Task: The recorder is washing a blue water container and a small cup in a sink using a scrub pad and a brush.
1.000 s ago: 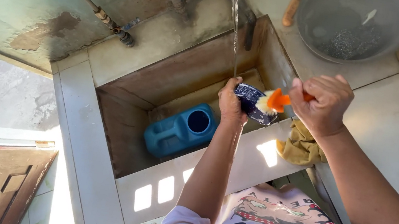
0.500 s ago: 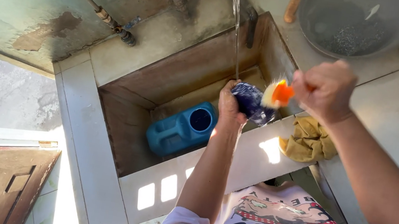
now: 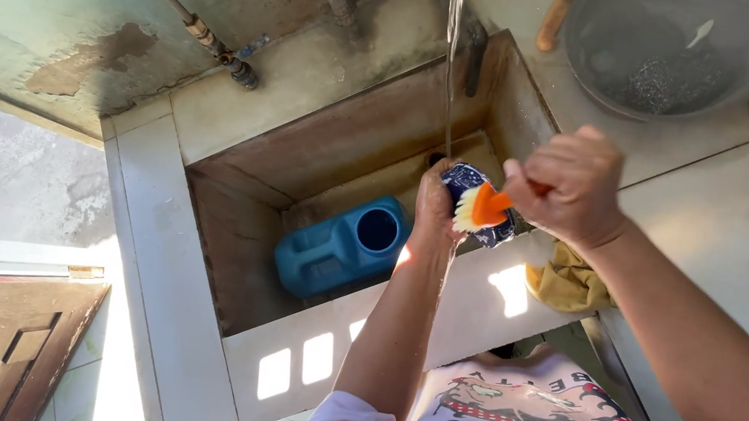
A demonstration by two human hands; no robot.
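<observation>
Orange-handled brush (image 3: 482, 205) was gripped in the right hand (image 3: 573, 185), scrubbing a dark blue patterned cloth (image 3: 463, 182) clutched by the left hand (image 3: 436, 213) under the water stream (image 3: 450, 61); scrubbing looked midway, rinsing likely needed.

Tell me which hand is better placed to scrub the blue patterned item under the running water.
The right hand, I would judge: it grips the orange brush, whose bristles are at the blue patterned item. The left hand is busy holding that item under the water stream.
</observation>
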